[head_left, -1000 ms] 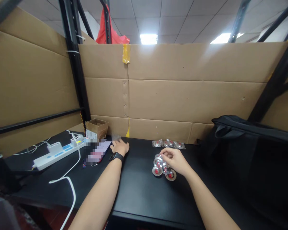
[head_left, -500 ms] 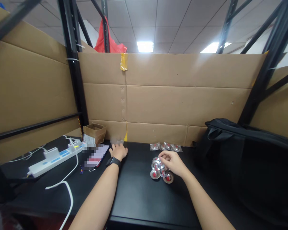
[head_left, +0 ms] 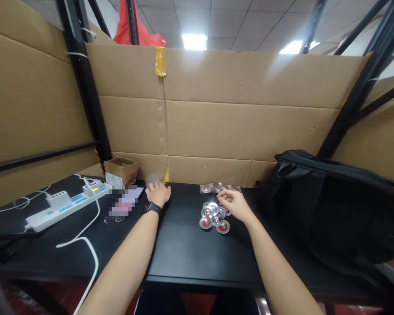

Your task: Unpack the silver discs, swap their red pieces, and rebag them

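Observation:
My right hand [head_left: 233, 204] hovers over a small pile of silver discs with red centres [head_left: 212, 217] on the black table [head_left: 190, 253]; its fingers are curled and pinched, and what they hold is hidden. A few more of these discs, in clear wrappers [head_left: 219, 188], lie just behind the pile near the cardboard wall. My left hand [head_left: 158, 193], with a black watch on the wrist, rests knuckles-up on the table with fingers curled over something clear and blurred [head_left: 153, 179].
A phone [head_left: 123, 204] lies left of my left hand. A white power strip [head_left: 61, 204] with white cables and a small cardboard box [head_left: 121, 170] are at the left. A big black bag [head_left: 325, 197] fills the right side. Cardboard walls and black rack posts surround the table.
My right hand has lifted slightly off the disc pile and shifted back. The camera view has tipped down and moved; my left hand stays in place.

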A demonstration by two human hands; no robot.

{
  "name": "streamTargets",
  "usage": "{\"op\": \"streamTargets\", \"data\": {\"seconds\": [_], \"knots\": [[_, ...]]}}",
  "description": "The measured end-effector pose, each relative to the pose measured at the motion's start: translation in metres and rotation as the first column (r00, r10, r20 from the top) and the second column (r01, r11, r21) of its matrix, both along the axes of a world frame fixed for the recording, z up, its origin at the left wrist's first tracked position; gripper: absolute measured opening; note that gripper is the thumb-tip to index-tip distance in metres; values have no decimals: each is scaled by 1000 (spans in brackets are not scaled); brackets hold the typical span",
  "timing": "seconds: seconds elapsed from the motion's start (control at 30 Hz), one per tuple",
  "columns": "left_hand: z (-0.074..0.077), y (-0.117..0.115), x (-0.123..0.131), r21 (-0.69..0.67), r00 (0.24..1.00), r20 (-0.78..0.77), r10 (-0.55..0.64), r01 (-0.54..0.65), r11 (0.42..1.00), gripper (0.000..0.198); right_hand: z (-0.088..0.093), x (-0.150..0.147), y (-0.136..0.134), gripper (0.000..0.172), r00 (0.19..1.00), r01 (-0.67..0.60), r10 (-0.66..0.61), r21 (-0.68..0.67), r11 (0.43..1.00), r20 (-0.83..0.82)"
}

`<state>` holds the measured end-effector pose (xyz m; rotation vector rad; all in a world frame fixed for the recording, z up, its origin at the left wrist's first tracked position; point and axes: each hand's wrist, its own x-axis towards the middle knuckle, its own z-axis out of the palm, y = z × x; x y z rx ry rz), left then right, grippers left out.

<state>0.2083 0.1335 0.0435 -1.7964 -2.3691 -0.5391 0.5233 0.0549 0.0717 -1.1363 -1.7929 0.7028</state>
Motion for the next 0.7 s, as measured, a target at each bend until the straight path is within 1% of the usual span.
{"op": "streamTargets", "data": {"seconds": [0.03,0.07,0.1,0.13,0.17,0.23,0.3,0.33,0.37,0.4,0.5,0.6,0.7], "knots": [[2,-3,6,20,999,-6,-47,47,999,52,0,4,1,21,1000,29,-29,-2,1000,-10],[4,-6,13,36,992,-5,-124,124,992,51,0,8,3,21,998,58,-58,0,998,-13],[6,-9,22,43,974,0,-226,225,973,50,0,11,4,21,996,85,-85,8,996,-9],[8,-11,33,42,938,11,-346,346,937,50,0,15,5,20,994,109,-109,20,994,-2],[9,-13,45,30,884,25,-466,465,885,50,-1,18,7,19,992,128,-129,32,991,7],[8,-13,71,-4,761,52,-647,648,762,53,-3,22,10,18,987,157,-158,42,987,21],[5,-8,96,-18,675,74,-734,737,676,59,-7,26,13,18,984,174,-175,34,984,18],[2,-3,107,-21,654,86,-752,755,655,63,-8,27,14,18,984,178,-178,27,984,15],[0,2,117,-20,653,103,-750,756,655,65,-10,27,15,18,984,178,-178,21,984,12],[-2,7,124,-18,665,121,-737,743,668,64,-12,28,16,17,984,175,-175,17,984,8],[-6,19,136,-43,704,150,-694,706,707,55,-15,28,16,17,986,165,-165,-4,986,-11],[-5,19,134,-56,722,150,-675,688,724,49,-18,28,16,17,987,155,-156,-37,987,-35],[-3,11,124,-20,759,160,-631,641,767,42,-20,28,17,16,987,150,-153,-53,987,-56]]}}
